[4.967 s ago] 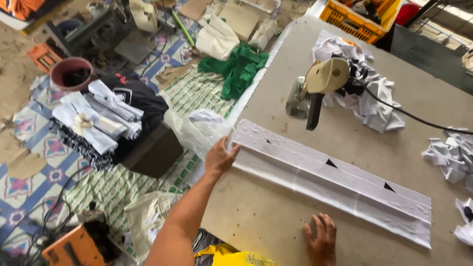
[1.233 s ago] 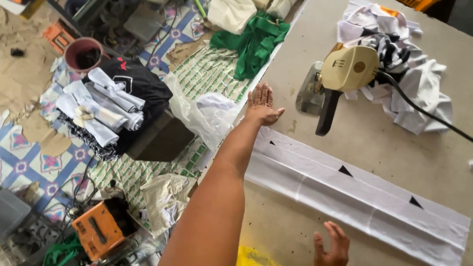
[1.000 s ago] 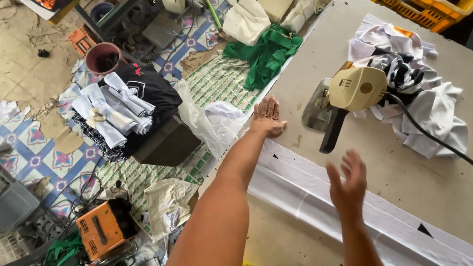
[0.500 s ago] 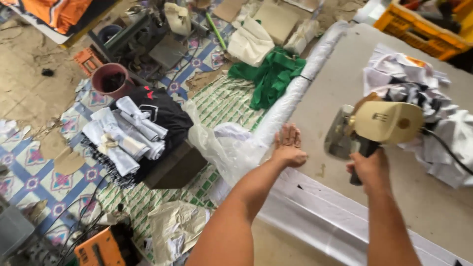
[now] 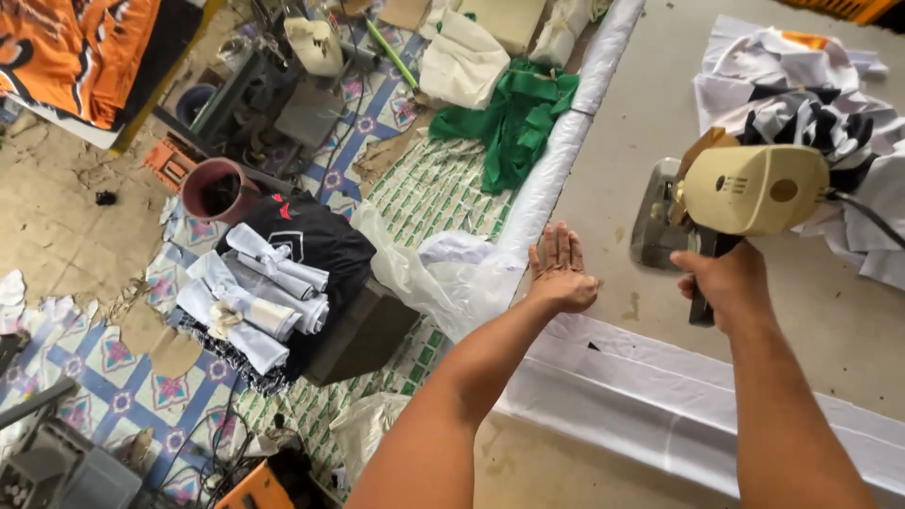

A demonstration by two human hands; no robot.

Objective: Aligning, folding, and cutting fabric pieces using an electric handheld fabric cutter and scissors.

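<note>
Right hand [image 5: 724,283] now gripping cutter [image 5: 745,193] handle, white strip [image 5: 679,396] running lower-right

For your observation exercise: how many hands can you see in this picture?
2. The left hand lies flat on the table by the white fabric strip; the right hand grips the cutting machine.

cutter: cream smooth-plastic electric cloth cutter [image 5: 754,188] w/ dull metal base | white folded cloth strip [image 5: 679,396], matt | beige worktable [image 5: 830,320], matt, stained

Cream cutter [image 5: 754,188]; white cloth strip [image 5: 698,396]; green fabric [image 5: 514,123].
</note>
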